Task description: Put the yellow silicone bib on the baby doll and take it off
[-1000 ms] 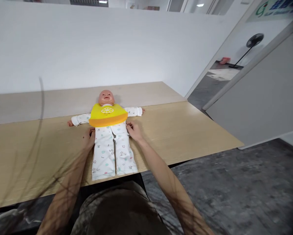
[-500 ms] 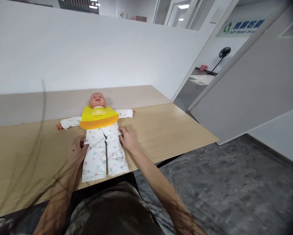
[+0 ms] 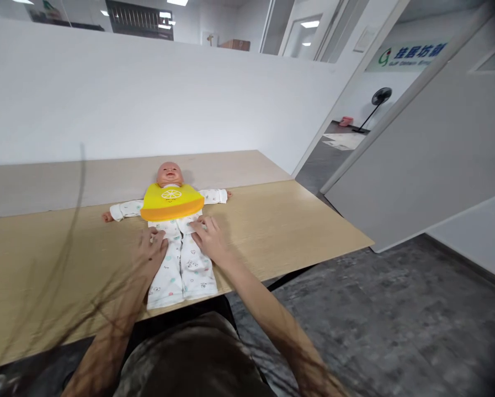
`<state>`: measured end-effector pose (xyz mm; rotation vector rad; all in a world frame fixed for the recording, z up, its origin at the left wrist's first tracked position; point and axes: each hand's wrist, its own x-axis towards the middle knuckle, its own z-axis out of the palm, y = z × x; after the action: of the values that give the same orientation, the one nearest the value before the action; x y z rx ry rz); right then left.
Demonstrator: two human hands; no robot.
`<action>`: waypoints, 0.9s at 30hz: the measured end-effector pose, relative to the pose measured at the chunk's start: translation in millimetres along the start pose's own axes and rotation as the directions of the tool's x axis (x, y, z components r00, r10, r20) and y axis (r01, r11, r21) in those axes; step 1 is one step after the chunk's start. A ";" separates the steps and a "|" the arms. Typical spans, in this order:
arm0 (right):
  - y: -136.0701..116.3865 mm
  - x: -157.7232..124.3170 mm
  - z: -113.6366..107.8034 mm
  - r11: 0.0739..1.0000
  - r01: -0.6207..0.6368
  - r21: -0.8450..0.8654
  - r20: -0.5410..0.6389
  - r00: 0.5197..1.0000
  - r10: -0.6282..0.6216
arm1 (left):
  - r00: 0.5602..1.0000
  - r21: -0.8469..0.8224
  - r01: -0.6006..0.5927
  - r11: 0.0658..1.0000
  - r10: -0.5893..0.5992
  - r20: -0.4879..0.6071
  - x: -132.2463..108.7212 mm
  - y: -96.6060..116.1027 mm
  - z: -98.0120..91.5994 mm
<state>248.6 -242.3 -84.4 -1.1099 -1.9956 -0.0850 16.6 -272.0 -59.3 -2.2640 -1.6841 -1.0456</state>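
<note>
A baby doll (image 3: pixel 170 174) lies on its back with both arms stretched out sideways. It wears a yellow bib (image 3: pixel 160 196) with an orange lower pocket and a white citrus slice print. White printed pants (image 3: pixel 195 267) lie below the bib, their legs running toward the table's front edge. My left hand (image 3: pixel 151 251) rests on the left side of the pants, fingers bent and apart. On the right side, my right hand (image 3: pixel 211 240) touches the upper pants with its fingers spread. Parts of the pants are hidden under both hands.
The wooden table (image 3: pixel 267 226) ends at a front edge near my body. A white partition (image 3: pixel 148 105) rises behind it. Right of the table stand a grey door (image 3: pixel 429 149) and, through the doorway, a black fan (image 3: pixel 382 96). Dark blurred strands cross the lower left.
Both hands have moved inward from the sides of the pants onto their top. The pant legs lie closer together, and the gap between them has narrowed. The camera view has shifted slightly.
</note>
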 end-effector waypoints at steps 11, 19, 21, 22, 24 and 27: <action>-15.1 23.0 20.6 0.983 0.176 0.044 -0.170 0.971 -0.167 | 0.905 0.265 -0.362 0.894 0.405 -0.129 8.3 11.0 -1.4; -31.3 -1.2 17.8 0.968 0.201 0.153 -0.295 0.944 -0.150 | 0.873 0.199 -0.425 0.883 0.458 -0.168 -37.9 41.9 -14.4; -39.7 -18.1 9.3 0.947 0.250 0.200 -0.362 0.917 -0.166 | 0.859 0.173 -0.436 0.883 0.466 -0.213 -66.8 53.4 -20.3; -44.4 -28.5 4.5 0.940 0.259 0.223 -0.397 0.905 -0.155 | 0.861 0.162 -0.408 0.899 0.437 -0.259 -83.9 57.6 -22.3; -53.8 -52.8 -4.5 0.932 0.251 0.260 -0.452 0.885 -0.112 | 0.837 0.123 -0.420 0.899 0.436 -0.331 -119.7 62.1 -23.0; -67.9 -94.1 -14.4 0.939 0.195 0.284 -0.519 0.854 -0.020 | 0.874 0.089 -0.392 0.915 0.401 -0.274 -164.4 61.9 -16.7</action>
<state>233.0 -353.0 -118.6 -0.6672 -1.5178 -0.0915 41.5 -433.2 -126.7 -2.1760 -1.0533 -1.1622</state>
